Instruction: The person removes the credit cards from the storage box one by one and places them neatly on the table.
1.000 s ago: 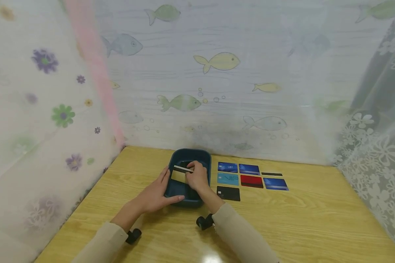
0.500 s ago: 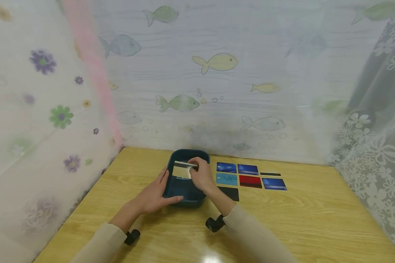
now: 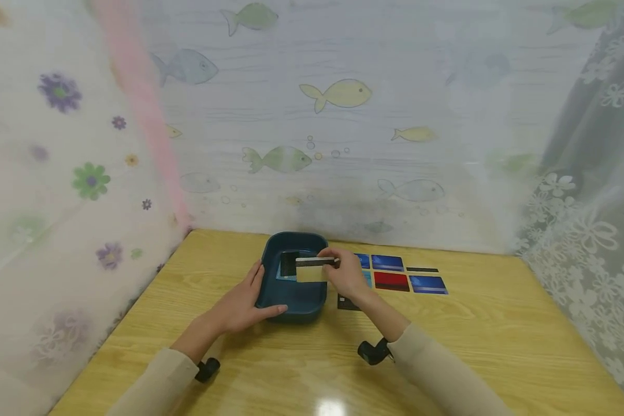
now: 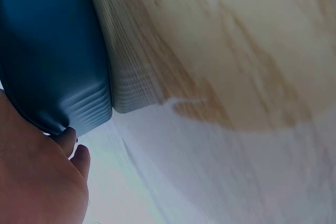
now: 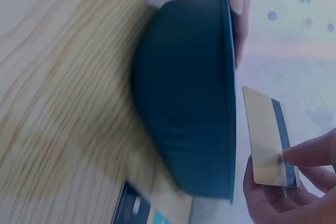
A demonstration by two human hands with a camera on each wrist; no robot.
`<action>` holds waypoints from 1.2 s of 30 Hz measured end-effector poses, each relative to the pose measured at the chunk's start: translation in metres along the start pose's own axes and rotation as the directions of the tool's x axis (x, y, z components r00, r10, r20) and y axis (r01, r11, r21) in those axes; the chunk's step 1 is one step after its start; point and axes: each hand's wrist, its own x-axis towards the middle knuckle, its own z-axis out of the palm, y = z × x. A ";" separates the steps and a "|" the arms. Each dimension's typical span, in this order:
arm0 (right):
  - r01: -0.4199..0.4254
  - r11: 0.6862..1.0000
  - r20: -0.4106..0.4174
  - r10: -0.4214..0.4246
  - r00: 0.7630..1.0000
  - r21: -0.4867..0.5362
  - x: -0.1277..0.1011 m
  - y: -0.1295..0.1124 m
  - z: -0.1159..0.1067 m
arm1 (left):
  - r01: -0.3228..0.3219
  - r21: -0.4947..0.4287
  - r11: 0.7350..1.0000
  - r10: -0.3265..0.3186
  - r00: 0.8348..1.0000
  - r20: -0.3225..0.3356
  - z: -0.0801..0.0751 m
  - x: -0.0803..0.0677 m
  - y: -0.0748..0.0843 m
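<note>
My right hand [image 3: 351,274] pinches a gold bank card [image 3: 309,274] with a dark stripe between thumb and fingers. The card hovers over the right side of a dark blue plastic bin [image 3: 291,316]; in the right wrist view, the gold card [image 5: 265,140] is apart from the rim. Inside the bin lie a black card [image 3: 289,263] and a light blue card [image 3: 283,278] partly beneath it. My left hand [image 3: 239,306] rests against the bin's near left corner, fingers straight along its side, thumb at the front rim. Fingertips touch the bin [image 4: 52,40] in the left wrist view.
Right of the bin, cards lie in rows on the wooden table [image 3: 478,335]: a red card [image 3: 392,281], several blue ones including a striped blue card [image 3: 429,284], and a black card [image 3: 347,303]. A thin dark strip [image 3: 422,270] sits behind. My right hand hides some. Patterned curtains [image 3: 343,190] enclose the table.
My right hand has lifted the gold card from inside the bin and moved it right, uncovering the cards below. The left hand stays at the bin's corner.
</note>
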 end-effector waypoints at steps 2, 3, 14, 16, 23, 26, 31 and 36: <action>-0.006 1.000 0.001 0.006 1.000 -0.007 -0.002 0.003 -0.007 | -0.001 0.004 1.000 0.001 1.000 -0.004 0.001 0.000 -0.001; -0.010 1.000 -0.001 0.010 1.000 -0.013 -0.003 0.005 -0.011 | 0.002 0.005 1.000 -0.002 1.000 -0.005 0.001 0.000 -0.001; -0.034 0.996 -0.005 0.034 0.999 -0.087 -0.008 0.022 -0.046 | 0.009 0.017 1.000 -0.009 1.000 -0.014 -0.002 0.006 -0.002; -0.045 0.995 0.007 0.046 0.999 -0.087 -0.012 0.026 -0.051 | 0.012 0.013 1.000 -0.012 1.000 -0.004 -0.001 0.003 -0.003; -0.064 0.990 0.013 0.066 0.998 -0.126 -0.025 0.041 -0.075 | 0.002 -0.003 1.000 -0.002 1.000 -0.014 0.003 0.001 -0.003; -0.087 0.983 0.022 0.092 0.996 -0.160 -0.030 0.051 -0.083 | 0.006 0.001 1.000 -0.006 1.000 -0.011 0.003 0.000 -0.002; -0.100 0.971 0.019 0.107 0.994 -0.215 -0.039 0.066 -0.097 | 0.012 -0.007 1.000 -0.012 1.000 0.001 0.002 0.000 -0.001; -0.104 0.966 0.008 0.109 0.994 -0.239 -0.044 0.075 -0.107 | 0.007 -0.001 1.000 -0.007 1.000 -0.003 0.001 0.002 -0.001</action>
